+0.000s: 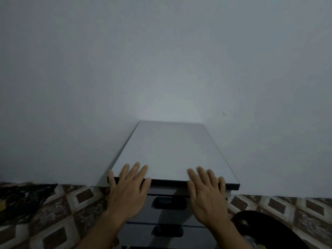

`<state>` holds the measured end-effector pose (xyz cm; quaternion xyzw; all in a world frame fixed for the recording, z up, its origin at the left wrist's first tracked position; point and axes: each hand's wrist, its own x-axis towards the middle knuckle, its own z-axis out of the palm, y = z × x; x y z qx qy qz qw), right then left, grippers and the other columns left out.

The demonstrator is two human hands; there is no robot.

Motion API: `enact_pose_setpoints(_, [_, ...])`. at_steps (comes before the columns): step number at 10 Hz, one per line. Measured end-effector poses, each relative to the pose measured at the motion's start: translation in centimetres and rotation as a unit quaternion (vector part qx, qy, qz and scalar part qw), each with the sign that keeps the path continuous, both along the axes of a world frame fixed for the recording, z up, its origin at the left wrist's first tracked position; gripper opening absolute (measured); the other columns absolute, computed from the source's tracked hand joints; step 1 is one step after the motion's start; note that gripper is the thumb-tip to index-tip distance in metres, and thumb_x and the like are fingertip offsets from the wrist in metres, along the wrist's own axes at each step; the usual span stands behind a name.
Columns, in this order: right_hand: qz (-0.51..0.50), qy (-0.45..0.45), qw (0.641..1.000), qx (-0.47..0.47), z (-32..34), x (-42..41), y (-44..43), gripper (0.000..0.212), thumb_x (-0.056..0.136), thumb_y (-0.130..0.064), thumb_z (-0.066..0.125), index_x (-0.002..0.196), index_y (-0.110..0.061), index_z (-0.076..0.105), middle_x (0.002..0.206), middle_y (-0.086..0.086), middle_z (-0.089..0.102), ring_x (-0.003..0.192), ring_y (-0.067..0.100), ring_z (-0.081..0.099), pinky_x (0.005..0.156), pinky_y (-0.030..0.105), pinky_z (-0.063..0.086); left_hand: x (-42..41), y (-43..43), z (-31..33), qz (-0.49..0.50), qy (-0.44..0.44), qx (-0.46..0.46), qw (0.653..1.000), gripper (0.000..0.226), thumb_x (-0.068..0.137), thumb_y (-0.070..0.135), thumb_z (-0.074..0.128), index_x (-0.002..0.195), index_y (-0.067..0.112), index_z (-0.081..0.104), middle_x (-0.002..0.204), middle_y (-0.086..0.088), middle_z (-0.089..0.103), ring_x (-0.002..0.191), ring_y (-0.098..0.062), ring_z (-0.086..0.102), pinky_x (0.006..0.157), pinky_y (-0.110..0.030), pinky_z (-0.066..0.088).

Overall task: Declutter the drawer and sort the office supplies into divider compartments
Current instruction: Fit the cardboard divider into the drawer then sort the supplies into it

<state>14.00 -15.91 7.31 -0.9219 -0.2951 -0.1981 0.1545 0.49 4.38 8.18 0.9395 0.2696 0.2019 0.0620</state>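
A narrow drawer cabinet stands against the wall, with a bare white top [170, 150] and a dark front. Two dark drawers are shut, the upper one with a recessed handle [169, 203], the lower one with a similar handle [168, 230]. My left hand [128, 191] lies flat with straight fingers over the top's front left edge. My right hand [206, 193] lies flat the same way over the front right edge. No office supplies or dividers are in sight.
A plain pale wall [161, 60] fills the view behind the cabinet. The floor [59, 218] has brown and white diamond tiles on both sides. A dark rounded object [265, 229] sits low at the right, close to my right forearm.
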Motion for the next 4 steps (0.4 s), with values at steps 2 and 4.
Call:
enact_pose_setpoints(2, [-0.020,-0.013,1.000,0.002,0.0,-0.1,0.0,0.057,0.102,-0.053,0.010,0.128,-0.045,0.060,0.132,-0.008,0.064,0.120,0.024,0.063,0.103,0.045,0.024,0.4,0.1,-0.3,0.017,0.006,0.034,0.999,0.097,0.069,0.074,-0.035,0.151,0.055,0.015,0.161,0.028,0.006,0.153,-0.014,0.009,0.118,-0.059,-0.003])
enact_pose_setpoints(4, [0.015,-0.049,0.998,0.040,-0.4,0.6,0.7,0.054,0.100,-0.052,0.016,0.114,-0.046,0.068,0.118,-0.006,0.072,0.117,0.022,0.054,0.115,0.036,0.008,1.0,2.4,-0.8,-0.012,0.023,0.043,0.999,0.039,0.097,0.066,0.033,0.113,0.053,0.066,0.128,0.018,0.066,0.099,-0.006,0.072,0.089,-0.046,0.049])
